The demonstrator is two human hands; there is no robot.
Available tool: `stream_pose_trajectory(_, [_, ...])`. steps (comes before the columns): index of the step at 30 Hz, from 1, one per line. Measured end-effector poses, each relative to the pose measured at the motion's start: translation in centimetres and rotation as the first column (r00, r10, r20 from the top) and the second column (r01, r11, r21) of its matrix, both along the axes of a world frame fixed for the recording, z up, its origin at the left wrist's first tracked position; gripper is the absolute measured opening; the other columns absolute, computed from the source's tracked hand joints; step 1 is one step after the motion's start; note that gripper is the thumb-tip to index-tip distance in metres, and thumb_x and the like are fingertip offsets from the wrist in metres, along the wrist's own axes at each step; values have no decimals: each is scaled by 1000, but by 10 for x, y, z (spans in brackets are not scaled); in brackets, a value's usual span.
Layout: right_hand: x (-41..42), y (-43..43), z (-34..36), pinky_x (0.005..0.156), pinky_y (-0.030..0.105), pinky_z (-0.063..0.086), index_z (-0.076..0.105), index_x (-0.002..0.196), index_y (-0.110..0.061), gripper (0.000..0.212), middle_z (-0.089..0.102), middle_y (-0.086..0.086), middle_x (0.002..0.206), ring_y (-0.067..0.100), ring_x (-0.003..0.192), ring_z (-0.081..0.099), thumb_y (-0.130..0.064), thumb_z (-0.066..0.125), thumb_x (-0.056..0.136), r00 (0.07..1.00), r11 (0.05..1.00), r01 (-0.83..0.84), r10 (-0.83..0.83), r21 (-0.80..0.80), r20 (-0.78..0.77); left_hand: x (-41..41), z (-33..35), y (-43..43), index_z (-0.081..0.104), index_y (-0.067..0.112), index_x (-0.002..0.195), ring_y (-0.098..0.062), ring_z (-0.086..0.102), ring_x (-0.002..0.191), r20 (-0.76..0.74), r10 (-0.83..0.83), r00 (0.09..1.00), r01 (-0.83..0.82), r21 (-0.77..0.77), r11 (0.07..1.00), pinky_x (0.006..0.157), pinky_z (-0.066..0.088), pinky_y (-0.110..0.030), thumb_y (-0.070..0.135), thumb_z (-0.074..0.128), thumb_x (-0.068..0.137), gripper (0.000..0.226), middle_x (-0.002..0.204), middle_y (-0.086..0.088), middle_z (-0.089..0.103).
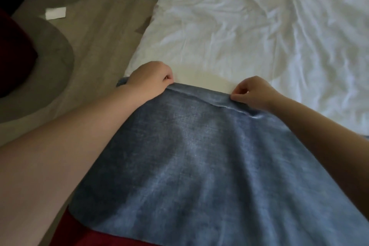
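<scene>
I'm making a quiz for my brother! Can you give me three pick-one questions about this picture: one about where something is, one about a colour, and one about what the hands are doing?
1. Where does the far edge of the cloth lie?
A) on the white bed sheet
B) on the floor
C) on a chair

2. What colour is the cloth?
A) green
B) blue
C) yellow

3. What are the left hand and the right hand doing?
A) lying flat
B) waving
C) pinching the cloth's edge

Answers:
1 A, the edge rests across the sheet.
2 B, it looks like faded blue denim.
3 C, both hands' curled fingers grip the edge.
</scene>
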State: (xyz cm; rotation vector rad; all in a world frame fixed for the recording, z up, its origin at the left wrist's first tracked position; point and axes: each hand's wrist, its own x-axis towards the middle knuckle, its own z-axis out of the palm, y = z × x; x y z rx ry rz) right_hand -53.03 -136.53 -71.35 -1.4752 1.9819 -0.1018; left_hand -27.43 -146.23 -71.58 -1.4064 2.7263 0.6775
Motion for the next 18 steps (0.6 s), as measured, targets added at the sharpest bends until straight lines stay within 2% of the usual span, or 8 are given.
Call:
stream_pose_trajectory(3, [11, 4, -10, 68, 32, 50, 66, 77, -14, 19, 68, 1, 82, 18, 75, 60, -23, 57, 91, 990, 990, 59, -75, -125, -123, -8, -1, -7, 70, 3, 90, -29, 60, 84, 104, 46, 994, -40, -58, 998, 74, 52, -40, 16, 50, 95, 24, 100, -13, 62])
stream_pose_trajectory(5, [14, 11, -19, 73, 38, 53, 66, 86, -11, 19, 67, 2, 86, 20, 79, 60, -24, 54, 92, 984, 975, 122, -143, -187, -103, -13, -4, -5, 69, 4, 92, -29, 59, 83, 154, 63, 986, -45, -114, 992, 69, 50, -36, 21, 48, 97, 28, 102, -12, 60])
stream_pose_trajectory(7, [13, 16, -21, 71, 35, 52, 64, 90, -15, 18, 65, -2, 88, 17, 80, 60, -30, 54, 92, 983, 953, 173, -182, -249, -14, -10, -7, -3, 67, 4, 89, -27, 58, 79, 95, 44, 995, -31, -137, 990, 66, 50, -38, 30, 46, 98, 34, 98, -10, 58])
stream_pose_trajectory(10, [5, 17, -16, 64, 26, 46, 63, 87, -29, 9, 58, -13, 86, 4, 76, 55, -38, 63, 87, 998, 958, 48, -58, -284, -27, 12, -8, -8, 64, 13, 90, -21, 57, 79, -24, -51, 998, 47, -134, 990, 66, 51, -38, 41, 54, 91, 30, 93, 0, 58])
stream_pose_trajectory(11, [3, 16, -15, 63, 26, 45, 62, 84, -32, 4, 56, -15, 85, 4, 76, 54, -34, 64, 86, 997, 965, -22, 1, -260, -80, 19, -8, -11, 64, 16, 93, -21, 58, 82, -19, -96, 995, 92, -144, 985, 67, 51, -39, 38, 58, 89, 24, 94, 0, 59])
stream_pose_trajectory(13, [0, 13, -14, 69, 31, 49, 60, 81, -32, 12, 56, -14, 85, 11, 82, 58, -22, 60, 88, 988, 971, -55, 19, -235, -154, 31, -10, -17, 67, 14, 93, -24, 60, 84, -39, -116, 992, 108, -173, 979, 67, 49, -36, 24, 62, 87, 12, 95, -3, 62])
stream_pose_trajectory(16, [1, 6, -14, 73, 34, 52, 59, 83, -26, 7, 60, -12, 82, 14, 84, 61, -29, 58, 89, 992, 947, 82, -108, -310, -69, 34, -15, -27, 69, 11, 88, -27, 61, 82, -99, 32, 995, -51, -199, 979, 65, 43, -32, 11, 59, 88, 10, 93, -8, 67])
stream_pose_trajectory(18, [6, 5, -14, 68, 29, 52, 61, 86, -24, 20, 60, -14, 80, 9, 77, 60, -43, 66, 82, 998, 959, 55, -49, -279, 30, 31, -18, -32, 69, 12, 88, -28, 61, 83, -122, 153, 981, -175, -190, 966, 66, 43, -33, 11, 58, 88, 11, 94, -8, 69])
